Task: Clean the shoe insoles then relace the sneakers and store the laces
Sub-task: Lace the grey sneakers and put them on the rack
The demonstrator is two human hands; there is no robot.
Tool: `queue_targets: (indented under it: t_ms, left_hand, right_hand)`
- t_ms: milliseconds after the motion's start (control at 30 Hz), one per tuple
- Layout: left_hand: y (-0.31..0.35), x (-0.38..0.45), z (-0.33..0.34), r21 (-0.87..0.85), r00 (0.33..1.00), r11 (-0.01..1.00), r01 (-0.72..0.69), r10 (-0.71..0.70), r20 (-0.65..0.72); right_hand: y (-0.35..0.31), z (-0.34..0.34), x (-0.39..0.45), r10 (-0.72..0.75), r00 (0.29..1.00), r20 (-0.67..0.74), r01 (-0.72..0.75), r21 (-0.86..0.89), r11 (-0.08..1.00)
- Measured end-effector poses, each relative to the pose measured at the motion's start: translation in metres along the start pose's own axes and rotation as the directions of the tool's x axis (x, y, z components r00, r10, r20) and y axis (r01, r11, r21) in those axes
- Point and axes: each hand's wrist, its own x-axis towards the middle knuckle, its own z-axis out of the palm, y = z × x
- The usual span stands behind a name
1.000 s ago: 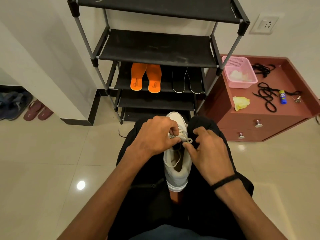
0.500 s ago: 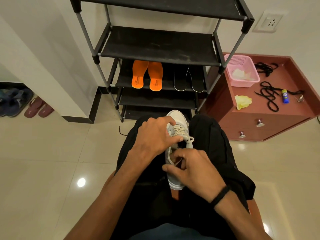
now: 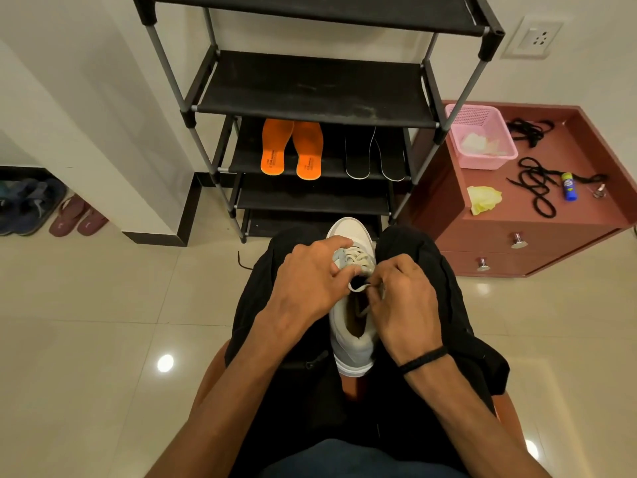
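Person's sitting, white sneaker point(image 3: 351, 343) wedged btwn the knees at center frame, toe pointing up toward the shoe rack point(image 3: 310, 88). Left hand point(image 3: 306, 281) is gripping the sneaker's upper by the eyelets; right hand point(image 3: 403, 298) is pinching the pale lace point(image 3: 358, 287) w/ curled fingers just above the shoe opening. Orange insoles point(image 3: 291, 150) and black insoles point(image 3: 375, 157) are lying on a middle shelf. At right, black laces point(image 3: 537, 191) are sprawling on the reddish surface point(image 3: 551, 232) near a pink basket point(image 3: 479, 139).
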Motion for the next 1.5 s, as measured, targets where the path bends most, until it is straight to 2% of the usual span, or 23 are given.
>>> queue_targets:
  t_ms: [100,200,333,400,467,567,667,800,900,1000,1067,1167,1267,1300,1400,1433,1500]
  left_hand:
    - [0.000,-0.009,-0.006,-0.085,0.995,0.996,-0.003,0.012,0.104]
    - [0.000,-0.019,-0.006,-0.044,0.996,0.998,-0.044,0.047,0.077]
    - [0.006,-0.025,0.000,0.133,0.994,0.985,-0.108,0.108,0.009]
    - [0.009,-0.028,0.007,0.276,0.988,0.950,-0.149,0.130,0.086]
    - [0.007,-0.032,0.014,0.379,0.977,0.907,-0.182,0.123,0.173]
    - [-0.002,-0.037,0.015,0.421,0.962,0.879,-0.225,0.132,0.238]
    - [0.005,-0.040,0.007,0.423,0.972,0.882,-0.206,0.136,0.191]
    - [0.012,-0.037,-0.005,0.412,0.979,0.888,-0.206,0.187,0.087]
    - [0.012,-0.037,-0.007,0.405,0.972,0.885,-0.231,0.229,0.053]
    - [0.014,-0.033,-0.004,0.414,0.978,0.886,-0.208,0.201,0.062]
    - [0.014,-0.030,-0.004,0.295,0.983,0.937,-0.185,0.180,0.044]
    - [0.016,-0.029,-0.007,-0.011,0.987,0.988,-0.156,0.156,-0.048]
    - [0.005,-0.027,-0.013,-0.037,0.985,0.995,-0.092,0.085,-0.150]
    - [0.001,-0.027,-0.016,-0.024,0.991,0.999,-0.043,0.040,-0.128]
    - [0.000,-0.032,-0.018,-0.058,0.992,0.994,0.092,-0.087,0.087]
    - [0.001,-0.033,-0.017,-0.063,0.990,0.993,0.097,-0.090,0.105]
    - [0.005,-0.032,-0.012,-0.028,0.996,0.997,0.074,-0.072,0.055]
  right_hand:
    - [-0.002,0.000,-0.001,-0.016,0.999,-0.044,0.014,-0.033,0.999]
    - [-0.007,-0.002,-0.003,-0.084,0.995,-0.051,0.076,-0.150,0.986]
    - [-0.012,-0.007,-0.006,-0.188,0.975,0.117,0.206,-0.176,0.962]
    - [-0.008,-0.007,-0.005,-0.157,0.948,0.275,0.207,-0.162,0.965]
    - [-0.002,-0.010,-0.008,-0.197,0.923,0.331,0.245,-0.109,0.963]
    - [-0.004,-0.024,-0.023,-0.273,0.908,0.318,0.267,0.063,0.962]
    - [-0.008,-0.039,-0.045,-0.237,0.937,0.257,0.214,0.114,0.970]
    - [-0.003,-0.036,-0.050,-0.075,0.891,0.447,0.056,0.056,0.997]
    - [-0.005,-0.033,-0.049,-0.058,0.892,0.448,0.066,-0.003,0.998]
    - [-0.008,-0.032,-0.049,-0.056,0.896,0.440,0.065,-0.007,0.998]
    - [-0.010,-0.031,-0.048,-0.051,0.894,0.445,0.057,0.000,0.998]
    - [-0.009,-0.032,-0.048,-0.040,0.894,0.446,0.038,0.014,0.999]
    - [-0.009,-0.033,-0.048,-0.029,0.893,0.450,0.029,0.009,1.000]
    - [-0.010,-0.034,-0.048,-0.027,0.891,0.453,0.028,0.004,1.000]
    - [-0.011,-0.034,-0.048,-0.033,0.887,0.461,0.034,0.005,0.999]
    - [-0.012,-0.034,-0.048,-0.036,0.886,0.463,0.037,0.005,0.999]
    - [-0.012,-0.034,-0.048,-0.040,0.884,0.465,0.041,0.009,0.999]
